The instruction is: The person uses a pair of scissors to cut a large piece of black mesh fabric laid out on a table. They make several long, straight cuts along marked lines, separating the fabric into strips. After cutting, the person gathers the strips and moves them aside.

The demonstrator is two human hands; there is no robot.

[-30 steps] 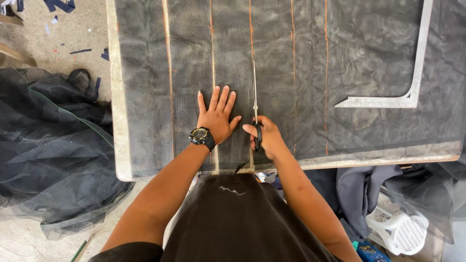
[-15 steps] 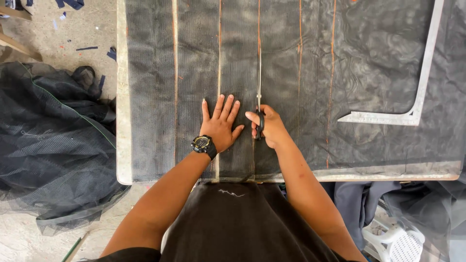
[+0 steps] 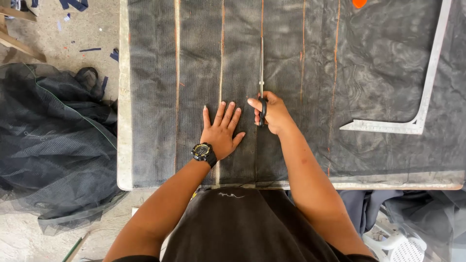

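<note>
Right hand (image 3: 272,112) around scissors (image 3: 262,92)

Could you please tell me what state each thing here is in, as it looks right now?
Left hand: flat, fingers spread, pressing the mesh.
Right hand: closed on the scissors' handles.
Scissors: blades pointing away along an orange line.
Black mesh: spread flat over the table, marked with orange lines.
Metal square: lying flat on the mesh, untouched.
Mesh pile: crumpled on the floor.
Wristwatch: strapped on the left wrist.
</note>
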